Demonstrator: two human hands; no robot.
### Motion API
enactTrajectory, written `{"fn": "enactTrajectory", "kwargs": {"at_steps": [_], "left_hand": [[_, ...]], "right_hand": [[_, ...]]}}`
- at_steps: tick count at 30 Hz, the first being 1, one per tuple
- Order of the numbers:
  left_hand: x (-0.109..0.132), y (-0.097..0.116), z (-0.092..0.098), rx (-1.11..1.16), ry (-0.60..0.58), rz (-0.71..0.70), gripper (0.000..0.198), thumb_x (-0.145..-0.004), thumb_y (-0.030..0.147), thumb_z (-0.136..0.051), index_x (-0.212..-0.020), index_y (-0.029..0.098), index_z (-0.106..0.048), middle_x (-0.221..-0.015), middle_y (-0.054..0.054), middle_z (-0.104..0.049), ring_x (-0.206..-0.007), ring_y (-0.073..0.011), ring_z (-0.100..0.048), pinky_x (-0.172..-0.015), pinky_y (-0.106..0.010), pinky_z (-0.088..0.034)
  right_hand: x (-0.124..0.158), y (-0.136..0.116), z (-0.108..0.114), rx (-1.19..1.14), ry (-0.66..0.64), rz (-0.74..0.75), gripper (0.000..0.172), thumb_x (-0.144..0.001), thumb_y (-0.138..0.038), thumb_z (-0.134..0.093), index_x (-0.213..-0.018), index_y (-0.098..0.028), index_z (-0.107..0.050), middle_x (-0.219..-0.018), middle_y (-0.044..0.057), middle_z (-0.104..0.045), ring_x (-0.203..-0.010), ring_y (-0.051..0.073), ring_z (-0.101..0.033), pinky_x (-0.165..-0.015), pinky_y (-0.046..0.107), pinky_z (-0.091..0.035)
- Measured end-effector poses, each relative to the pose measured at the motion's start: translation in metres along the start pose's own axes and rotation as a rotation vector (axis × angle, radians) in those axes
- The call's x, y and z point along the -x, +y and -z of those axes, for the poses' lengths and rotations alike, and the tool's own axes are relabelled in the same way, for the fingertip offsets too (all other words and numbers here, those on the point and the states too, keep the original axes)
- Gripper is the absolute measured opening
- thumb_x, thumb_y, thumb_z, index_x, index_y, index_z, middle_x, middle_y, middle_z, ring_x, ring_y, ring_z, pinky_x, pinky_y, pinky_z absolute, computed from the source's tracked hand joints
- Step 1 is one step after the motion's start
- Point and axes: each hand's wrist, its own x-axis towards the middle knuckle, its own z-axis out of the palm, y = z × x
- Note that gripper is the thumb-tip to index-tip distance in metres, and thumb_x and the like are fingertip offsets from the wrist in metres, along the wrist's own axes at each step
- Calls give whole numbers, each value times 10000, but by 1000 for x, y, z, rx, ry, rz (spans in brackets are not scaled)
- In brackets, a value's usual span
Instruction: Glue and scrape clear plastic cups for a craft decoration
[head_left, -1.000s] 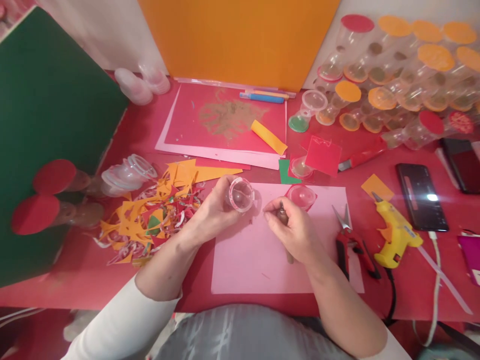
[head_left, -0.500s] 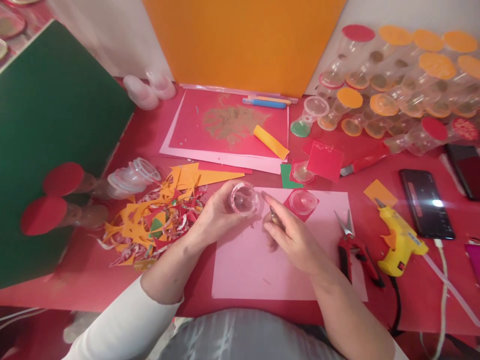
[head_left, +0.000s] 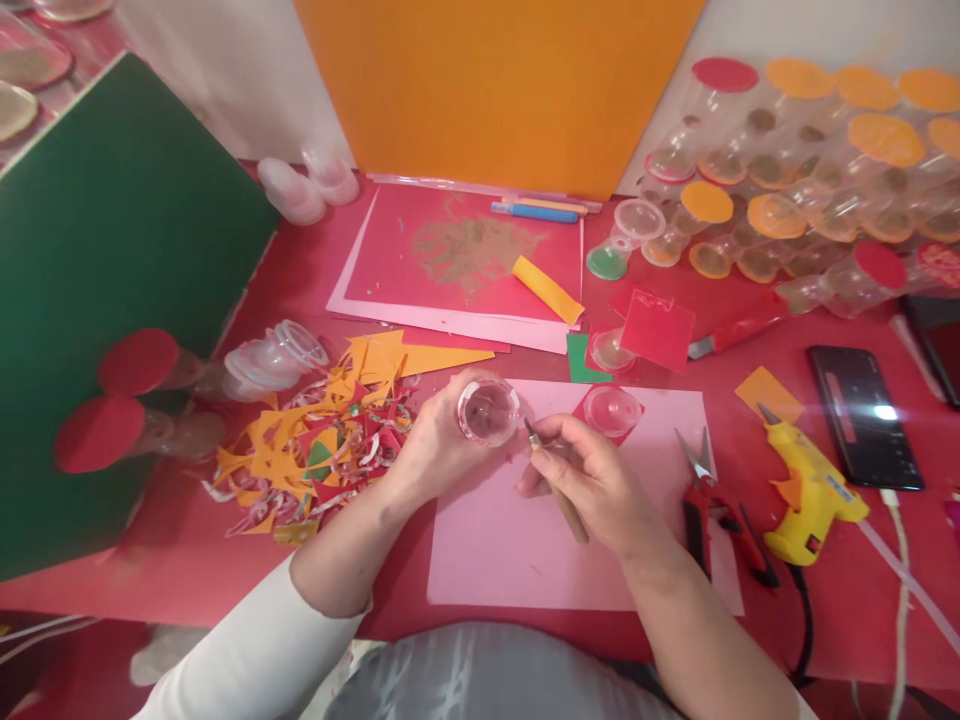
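Left hand [head_left: 442,440] clamped round clear plastic cup [head_left: 489,412], mouth facing up, over top left edge of pink sheet [head_left: 510,550]. Right hand [head_left: 600,480] pinches wooden-handled tool [head_left: 571,515], tip just beside cup rim; contact hard to tell. Paper scraps [head_left: 277,440] heaped left of cup. Red-handled snips [head_left: 701,490], blades apart, right of right hand; yellow glue gun [head_left: 814,485] beyond.

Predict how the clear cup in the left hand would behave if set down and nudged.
The clear cup is probably light, as its see-through plastic looks thin. Laid sideways, it would likely roll, given its round rim. Its glossy surface may feel slippery to the left hand.
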Motion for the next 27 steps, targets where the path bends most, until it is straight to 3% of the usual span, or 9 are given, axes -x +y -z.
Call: {"fn": "enactTrajectory", "kwargs": {"at_steps": [6, 11, 18, 27], "left_hand": [[1, -5, -1, -38, -14, -1, 254, -698, 271, -748, -902, 215, -607, -872, -7, -731, -733, -155, -671, -684, -255, -527], [2, -7, -3, -104, -4, -31, 215, -740, 269, -712, -898, 221, -575, -801, 20, -686, -673, -133, -621, -644, -238, -499], [3, -5, -3, -129, -40, -79, 174, -758, 220, -671, -879, 219, -545, -825, 18, -680, -709, -133, -626, -664, -241, -487], [4, -3, -4, -85, -58, -75, 183, -767, 230, -689, -894, 216, -558, -835, 14, -694, -702, -133, -638, -666, -241, -493]], "right_hand": [[-2, 2, -3, 2, 69, 29, 401, -810, -601, -698, -826, -210, -611, -660, -24, -658, -542, 154, -712, -548, 273, -621], [-3, 7, -3, 37, 108, 51, 405, -852, -586, -640, -947, -192, -654, -516, -42, -630, -437, 141, -629, -443, 250, -554], [-3, 0, -7, 18, 108, 2, 310, -819, -448, -679, -984, -187, -651, -590, -48, -637, -540, 151, -683, -527, 268, -587], [-2, 1, -9, -24, 129, 17, 203, -815, -373, -667, -917, -198, -671, -535, -49, -626, -507, 136, -621, -539, 264, -541]]}}
